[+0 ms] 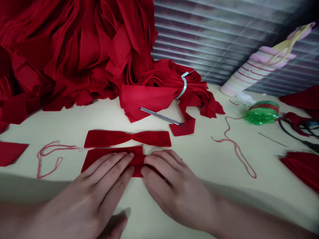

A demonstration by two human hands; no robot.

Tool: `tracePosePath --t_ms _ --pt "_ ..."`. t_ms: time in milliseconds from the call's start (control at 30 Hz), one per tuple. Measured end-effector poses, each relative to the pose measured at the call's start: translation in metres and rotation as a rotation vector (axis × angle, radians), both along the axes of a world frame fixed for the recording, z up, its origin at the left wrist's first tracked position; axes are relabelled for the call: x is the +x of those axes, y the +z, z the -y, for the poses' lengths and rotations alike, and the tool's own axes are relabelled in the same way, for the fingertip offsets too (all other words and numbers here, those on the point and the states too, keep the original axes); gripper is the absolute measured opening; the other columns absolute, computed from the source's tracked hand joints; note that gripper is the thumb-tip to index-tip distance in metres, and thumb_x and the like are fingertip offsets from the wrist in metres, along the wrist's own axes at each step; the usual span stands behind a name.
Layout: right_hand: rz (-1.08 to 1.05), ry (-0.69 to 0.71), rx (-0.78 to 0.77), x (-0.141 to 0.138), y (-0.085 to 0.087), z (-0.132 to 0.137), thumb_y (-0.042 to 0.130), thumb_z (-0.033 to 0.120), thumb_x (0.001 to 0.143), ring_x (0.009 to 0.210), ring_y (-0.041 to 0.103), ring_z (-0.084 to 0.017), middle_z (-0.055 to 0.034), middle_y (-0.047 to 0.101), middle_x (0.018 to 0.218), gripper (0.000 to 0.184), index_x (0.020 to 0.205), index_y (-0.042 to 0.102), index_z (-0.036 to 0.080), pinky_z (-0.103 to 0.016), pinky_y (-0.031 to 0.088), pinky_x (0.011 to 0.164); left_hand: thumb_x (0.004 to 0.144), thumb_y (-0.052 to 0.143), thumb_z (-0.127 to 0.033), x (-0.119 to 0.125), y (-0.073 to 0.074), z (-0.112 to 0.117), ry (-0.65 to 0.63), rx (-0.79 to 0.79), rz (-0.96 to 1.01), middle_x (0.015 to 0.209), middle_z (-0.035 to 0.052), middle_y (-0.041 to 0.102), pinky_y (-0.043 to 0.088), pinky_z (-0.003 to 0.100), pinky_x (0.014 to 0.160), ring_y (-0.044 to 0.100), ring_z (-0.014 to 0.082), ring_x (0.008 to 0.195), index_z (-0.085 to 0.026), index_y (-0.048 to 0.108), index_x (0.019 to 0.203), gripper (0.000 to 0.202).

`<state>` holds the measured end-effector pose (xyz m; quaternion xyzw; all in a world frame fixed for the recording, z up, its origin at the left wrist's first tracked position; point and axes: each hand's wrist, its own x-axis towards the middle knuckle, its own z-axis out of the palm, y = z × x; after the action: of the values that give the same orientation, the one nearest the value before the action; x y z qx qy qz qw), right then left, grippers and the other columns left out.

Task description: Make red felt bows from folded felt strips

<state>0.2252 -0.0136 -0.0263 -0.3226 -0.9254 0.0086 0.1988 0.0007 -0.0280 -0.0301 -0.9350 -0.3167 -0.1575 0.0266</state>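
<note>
A flat strip of red fabric (96, 158) lies on the table in front of me. My left hand (99, 186) rests flat on it, fingers stretched out together and the thumb apart near the table. At the strip's right end, my right hand (169, 182) has its fingers curled and closed on the fabric; the part under them is hidden. Just beyond both hands lies a red fabric bow (107, 137), pinched narrow at its middle. Metal tweezers (161, 117) rest behind it, across a folded red fabric piece (146, 98).
A large heap of red fabric (74, 49) fills the back left. Beside it is a bundle tied with a pale band (184, 87). Loose red thread (50, 146) lies left. A green thread spool (261, 113), a pale cylindrical case (256, 69) and black cable (291, 131) are right.
</note>
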Motion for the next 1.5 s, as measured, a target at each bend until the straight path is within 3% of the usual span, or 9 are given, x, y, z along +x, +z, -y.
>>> tracePosePath --t_ms 333,500,833,967,1100,1300,1500 --pt "-0.04 -0.006 -0.043 0.0 -0.0006 -0.0006 0.05 0.008 0.085 0.091 0.055 -0.026 -0.0128 0.062 0.094 0.016 0.093 0.064 0.009 -0.043 0.046 0.081 0.084 0.055 -0.043 -0.0045 -0.0006 0.0045 0.025 -0.027 0.012 0.146 0.0117 0.038 0.02 0.032 0.113 0.034 0.0252 0.134 -0.009 0.043 0.137 0.064" --pt "-0.041 -0.006 -0.066 -0.0008 -0.0003 -0.0022 0.05 0.008 0.085 0.09 0.055 -0.026 -0.0129 0.062 0.094 0.016 0.092 0.065 0.009 -0.043 0.047 0.08 0.087 0.053 -0.037 -0.0005 0.0019 0.0015 -0.021 -0.022 0.051 0.147 0.0073 0.038 0.018 0.028 0.114 0.033 0.0209 0.135 -0.012 0.039 0.14 0.06" --pt "-0.095 -0.022 -0.044 -0.0016 -0.0012 -0.0011 0.051 0.008 0.085 0.088 0.057 -0.025 -0.0129 0.064 0.091 0.013 0.084 0.063 0.009 -0.043 0.049 0.079 0.088 0.051 -0.033 0.0005 -0.0005 0.001 -0.02 -0.013 0.065 0.142 0.0067 0.045 0.02 0.031 0.114 0.038 0.022 0.132 -0.013 0.036 0.141 0.059" --pt "-0.129 -0.063 -0.022 -0.0017 0.0015 0.0006 0.049 0.011 0.087 0.087 0.058 -0.024 -0.0143 0.063 0.089 0.017 0.075 0.06 0.01 -0.042 0.051 0.077 0.088 0.049 -0.031 0.0002 0.0004 0.0008 -0.038 -0.005 0.068 0.138 0.0066 0.049 0.029 0.034 0.11 0.041 0.0236 0.128 -0.013 0.04 0.139 0.054" --pt "-0.133 -0.082 -0.019 -0.0018 0.0032 0.0011 0.048 0.012 0.089 0.087 0.059 -0.024 -0.0144 0.063 0.09 0.017 0.077 0.06 0.01 -0.042 0.052 0.076 0.088 0.051 -0.029 0.001 0.0017 -0.0005 -0.049 -0.02 0.069 0.135 0.0085 0.052 0.038 0.038 0.105 0.044 0.0263 0.126 -0.011 0.043 0.137 0.052" --pt "-0.132 -0.068 -0.011 -0.0021 0.0014 0.0009 0.049 0.012 0.089 0.087 0.06 -0.025 -0.0146 0.065 0.09 0.017 0.079 0.062 0.01 -0.042 0.052 0.077 0.088 0.051 -0.022 0.0016 0.0018 -0.001 -0.118 0.019 0.064 0.129 0.0107 0.057 0.034 0.042 0.107 0.046 0.0284 0.122 -0.006 0.052 0.127 0.043" --pt "-0.132 -0.072 -0.025 -0.0017 0.002 -0.0001 0.05 0.012 0.088 0.09 0.06 -0.027 -0.0173 0.065 0.095 0.016 0.082 0.064 0.008 -0.044 0.051 0.079 0.088 0.052 -0.022 0.0009 0.0031 -0.0005 -0.126 0.004 0.057 0.13 0.0087 0.056 0.03 0.043 0.107 0.046 0.0299 0.121 -0.008 0.055 0.124 0.039"
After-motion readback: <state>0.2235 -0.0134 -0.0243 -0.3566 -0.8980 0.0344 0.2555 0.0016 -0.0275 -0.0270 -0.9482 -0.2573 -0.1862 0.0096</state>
